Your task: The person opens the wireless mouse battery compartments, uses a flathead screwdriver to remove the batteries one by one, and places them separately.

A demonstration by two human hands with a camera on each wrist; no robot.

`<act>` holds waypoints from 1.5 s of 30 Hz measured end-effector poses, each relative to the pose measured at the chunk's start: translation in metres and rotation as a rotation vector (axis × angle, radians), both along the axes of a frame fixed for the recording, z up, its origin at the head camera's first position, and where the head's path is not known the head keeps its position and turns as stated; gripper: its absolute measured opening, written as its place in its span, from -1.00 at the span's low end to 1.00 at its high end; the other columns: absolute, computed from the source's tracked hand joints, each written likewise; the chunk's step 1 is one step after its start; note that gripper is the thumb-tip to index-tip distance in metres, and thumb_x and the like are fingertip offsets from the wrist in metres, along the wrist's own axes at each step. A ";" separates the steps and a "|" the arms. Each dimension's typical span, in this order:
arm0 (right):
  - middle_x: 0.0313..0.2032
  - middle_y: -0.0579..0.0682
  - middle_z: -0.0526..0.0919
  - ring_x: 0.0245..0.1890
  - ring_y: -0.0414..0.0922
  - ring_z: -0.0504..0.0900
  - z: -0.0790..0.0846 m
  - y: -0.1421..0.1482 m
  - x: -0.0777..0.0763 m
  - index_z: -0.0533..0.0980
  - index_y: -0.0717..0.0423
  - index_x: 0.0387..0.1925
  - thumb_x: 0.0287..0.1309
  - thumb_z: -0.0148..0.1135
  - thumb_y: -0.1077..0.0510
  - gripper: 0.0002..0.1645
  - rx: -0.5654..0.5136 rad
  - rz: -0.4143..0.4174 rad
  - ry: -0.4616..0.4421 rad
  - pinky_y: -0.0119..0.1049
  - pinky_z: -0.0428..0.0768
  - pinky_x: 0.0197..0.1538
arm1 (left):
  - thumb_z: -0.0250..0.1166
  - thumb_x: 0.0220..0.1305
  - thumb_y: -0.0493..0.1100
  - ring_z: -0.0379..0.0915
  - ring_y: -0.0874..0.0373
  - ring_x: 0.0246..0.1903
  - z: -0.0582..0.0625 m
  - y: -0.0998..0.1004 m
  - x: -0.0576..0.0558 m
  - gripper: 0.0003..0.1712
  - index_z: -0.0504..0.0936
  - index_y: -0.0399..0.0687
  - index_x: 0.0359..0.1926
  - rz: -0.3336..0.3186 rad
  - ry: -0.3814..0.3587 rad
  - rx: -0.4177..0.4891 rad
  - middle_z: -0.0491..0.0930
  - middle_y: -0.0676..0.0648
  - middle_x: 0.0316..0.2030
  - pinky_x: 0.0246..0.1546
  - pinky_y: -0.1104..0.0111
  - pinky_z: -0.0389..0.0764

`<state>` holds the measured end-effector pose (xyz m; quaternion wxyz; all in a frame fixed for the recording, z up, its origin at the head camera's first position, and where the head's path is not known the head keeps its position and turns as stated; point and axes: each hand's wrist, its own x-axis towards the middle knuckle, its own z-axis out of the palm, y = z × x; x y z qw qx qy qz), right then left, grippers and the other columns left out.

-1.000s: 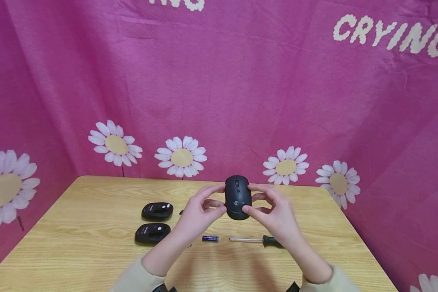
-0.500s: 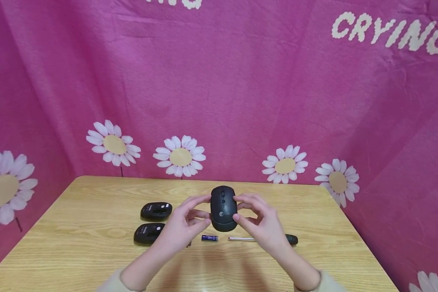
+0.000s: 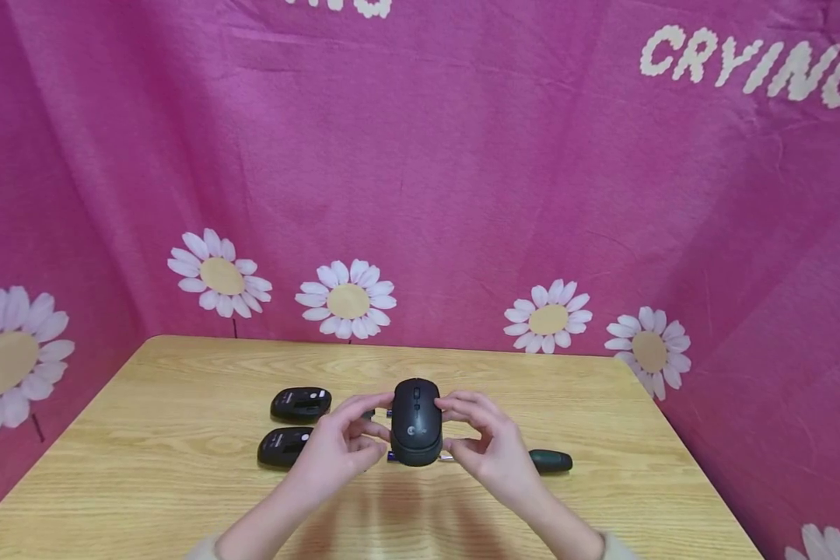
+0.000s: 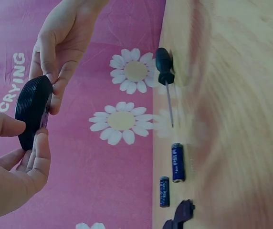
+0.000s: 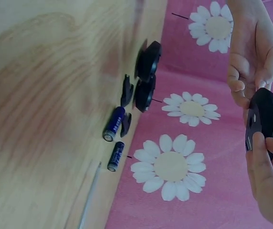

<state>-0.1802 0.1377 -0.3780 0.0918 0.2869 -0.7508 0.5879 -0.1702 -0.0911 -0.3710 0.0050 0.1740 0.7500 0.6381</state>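
Observation:
A black computer mouse (image 3: 417, 420) is held up above the table, its buttons and wheel facing the head camera. My left hand (image 3: 339, 447) grips one long side between thumb and fingers, and my right hand (image 3: 488, 443) grips the other. From the left wrist view the mouse (image 4: 34, 109) appears edge-on, showing a ribbed side. Its underside is partly visible in the right wrist view, where the fingers of the right hand (image 5: 272, 191) lie against it.
Two more black mice (image 3: 301, 404) (image 3: 283, 448) lie underside up at the left. Two blue batteries (image 4: 177, 162) (image 4: 164, 192) and small dark covers (image 5: 126, 90) (image 5: 126, 125) lie below the hands. A screwdriver (image 3: 551, 461) with a dark green handle lies right of the batteries.
Both hands have brought the mouse lower and to the left in the head view, keeping hold of it. The things on the table have stayed where they were.

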 end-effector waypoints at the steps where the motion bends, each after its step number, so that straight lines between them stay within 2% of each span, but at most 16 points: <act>1: 0.03 0.18 0.46 -0.07 -0.13 0.60 -0.002 0.000 0.000 0.53 0.24 0.03 -0.09 0.29 0.52 -0.45 -0.001 0.006 -0.012 -0.26 0.66 -0.17 | 0.21 0.00 -0.55 0.59 0.13 -0.24 -0.002 0.000 0.000 -0.35 0.46 -0.20 0.19 0.002 0.009 0.002 0.43 -0.21 0.08 -0.28 0.45 0.60; 5: 0.04 0.22 0.45 -0.08 -0.06 0.61 -0.007 -0.002 0.000 0.52 0.28 0.03 -0.11 0.33 0.50 -0.45 -0.020 0.025 -0.051 -0.25 0.66 -0.18 | 0.23 -0.07 -0.59 0.57 0.20 -0.28 -0.009 0.000 0.001 -0.31 0.47 -0.23 0.18 0.012 0.062 0.012 0.46 -0.21 0.02 -0.27 0.45 0.61; 11: 0.05 0.14 0.46 -0.08 -0.09 0.61 -0.010 -0.005 0.000 0.55 0.21 0.00 -0.16 0.38 0.50 -0.43 -0.012 -0.008 -0.083 -0.27 0.66 -0.18 | 0.30 -0.12 -0.60 0.56 0.25 -0.33 -0.017 0.002 0.003 -0.30 0.50 -0.22 0.14 0.052 0.127 0.046 0.49 -0.20 -0.05 -0.27 0.42 0.62; 19: 0.04 0.18 0.48 -0.15 -0.06 0.62 -0.014 -0.006 0.002 0.55 0.25 -0.04 -0.16 0.38 0.49 -0.47 0.008 -0.023 -0.051 -0.29 0.66 -0.20 | 0.41 -0.07 -0.46 0.57 0.24 -0.34 -0.022 0.006 0.007 -0.41 0.59 -0.10 0.07 0.114 0.101 0.036 0.51 -0.18 -0.10 -0.24 0.43 0.63; 25: -0.02 0.13 0.55 -0.21 -0.19 0.64 -0.015 -0.006 0.002 0.58 0.19 -0.08 -0.16 0.42 0.44 -0.51 0.021 -0.031 -0.048 -0.29 0.67 -0.21 | 0.42 -0.10 -0.50 0.56 0.27 -0.37 -0.026 0.007 0.007 -0.45 0.64 -0.11 -0.01 0.151 0.164 0.026 0.55 -0.12 -0.18 -0.27 0.42 0.64; 33: -0.12 0.11 0.61 -0.27 -0.20 0.67 -0.013 -0.007 0.005 0.59 0.13 -0.12 -0.13 0.41 0.41 -0.57 0.073 -0.101 -0.054 -0.34 0.66 -0.29 | 0.45 -0.09 -0.43 0.56 0.24 -0.35 -0.022 0.008 0.006 -0.57 0.71 -0.02 -0.14 0.200 0.104 -0.012 0.57 -0.02 -0.23 -0.22 0.46 0.63; 36: -0.15 0.08 0.63 -0.30 -0.20 0.69 -0.013 -0.007 0.006 0.60 0.09 -0.15 -0.12 0.44 0.34 -0.60 0.094 -0.119 -0.070 -0.35 0.67 -0.33 | 0.47 -0.10 -0.37 0.55 0.25 -0.35 -0.022 0.007 0.006 -0.61 0.72 0.04 -0.18 0.205 0.108 -0.046 0.58 0.04 -0.26 -0.23 0.47 0.62; 41: -0.25 0.08 0.67 -0.42 -0.21 0.69 -0.010 -0.006 0.006 0.60 0.11 -0.17 -0.09 0.46 0.23 -0.64 0.105 -0.097 -0.125 -0.26 0.67 -0.43 | 0.49 -0.08 -0.25 0.53 0.27 -0.38 -0.022 0.006 0.007 -0.74 0.72 0.07 -0.28 0.207 0.116 -0.084 0.60 0.08 -0.31 -0.29 0.48 0.62; 45: -0.36 0.00 0.70 -0.45 -0.27 0.65 -0.009 -0.006 0.007 0.62 0.05 -0.20 -0.09 0.47 0.12 -0.66 0.164 -0.133 -0.130 -0.29 0.66 -0.47 | 0.48 -0.05 -0.18 0.52 0.29 -0.39 -0.021 0.004 0.008 -0.78 0.72 0.07 -0.29 0.198 0.097 -0.100 0.62 0.09 -0.35 -0.33 0.46 0.61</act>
